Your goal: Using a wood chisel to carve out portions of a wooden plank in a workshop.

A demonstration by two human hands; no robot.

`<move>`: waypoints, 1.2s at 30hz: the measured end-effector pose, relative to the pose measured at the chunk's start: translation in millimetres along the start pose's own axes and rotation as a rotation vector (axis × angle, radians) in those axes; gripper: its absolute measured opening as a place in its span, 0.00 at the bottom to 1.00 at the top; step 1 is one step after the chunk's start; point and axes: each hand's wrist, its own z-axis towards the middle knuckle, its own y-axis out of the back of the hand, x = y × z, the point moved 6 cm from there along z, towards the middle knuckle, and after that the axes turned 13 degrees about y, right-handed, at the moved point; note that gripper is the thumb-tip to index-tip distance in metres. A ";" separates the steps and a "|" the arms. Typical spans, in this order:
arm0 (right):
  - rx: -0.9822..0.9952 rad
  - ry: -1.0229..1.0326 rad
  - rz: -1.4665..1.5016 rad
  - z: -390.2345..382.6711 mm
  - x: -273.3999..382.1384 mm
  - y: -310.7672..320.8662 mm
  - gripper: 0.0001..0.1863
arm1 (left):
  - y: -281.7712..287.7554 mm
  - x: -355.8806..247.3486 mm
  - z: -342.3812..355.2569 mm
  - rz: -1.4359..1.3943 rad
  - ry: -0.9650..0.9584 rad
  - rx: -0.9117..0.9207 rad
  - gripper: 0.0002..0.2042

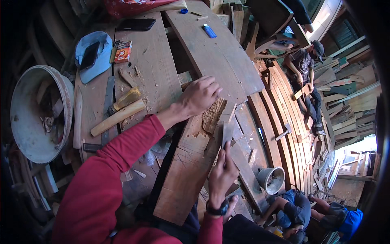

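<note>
A reddish-brown wooden board point(178, 183) slants away from my lap. Near its far end is a rough, chipped hollow point(213, 118) with splintered fibres. My left hand point(201, 95) is closed with curled fingers over that far end; the fingertips are partly hidden. My right hand point(223, 173), wearing a dark wristwatch, grips a flat metal blade point(227, 133) with the index finger laid along it. The blade stands against the board's right edge beside the hollow. Its handle is hidden in my palm.
A workbench point(152, 65) holds a cap point(91, 71) with a phone, another phone point(138, 24), a lighter point(209, 31), a wooden mallet point(118, 118) and a yellow-handled tool point(126, 99). A bucket point(40, 134) stands left, a pail point(271, 181) right. Several people sit at right.
</note>
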 end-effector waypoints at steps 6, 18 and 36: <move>0.019 0.058 0.042 -27.3 10.8 14.5 0.19 | -1.9 6.5 0.1 -0.025 0.048 0.009 0.11; 0.068 -0.061 0.050 -8.9 6.3 8.8 0.18 | -1.7 4.1 -0.2 0.016 0.051 0.063 0.10; 0.087 0.077 0.001 -18.1 18.5 17.2 0.18 | 2.9 1.3 -0.1 -0.007 0.036 -0.002 0.10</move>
